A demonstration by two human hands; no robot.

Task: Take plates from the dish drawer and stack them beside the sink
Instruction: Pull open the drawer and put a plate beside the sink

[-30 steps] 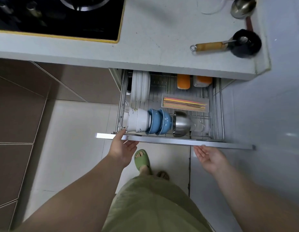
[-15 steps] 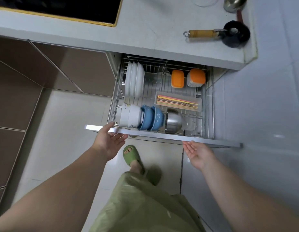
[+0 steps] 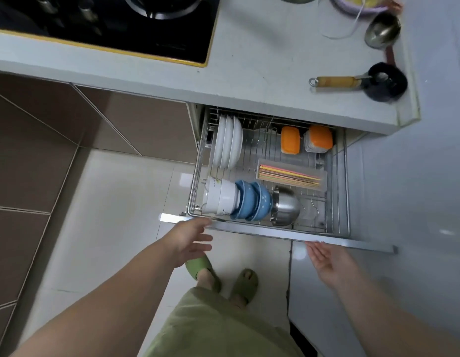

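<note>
Fingers (image 3: pixel 203 238) of both hands spread, holding nothing, beside the pulled-out wire dish drawer (image 3: pixel 337 228) with upright white plates (image 3: pixel 227 141).

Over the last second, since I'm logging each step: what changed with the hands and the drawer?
The left hand let go of the drawer front and now hangs open just off it. The right hand stayed open at the front's lower edge, holding nothing. The drawer slid out a little further. The plates, bowls and chopstick tray sit as before; no plate is taken.
</note>
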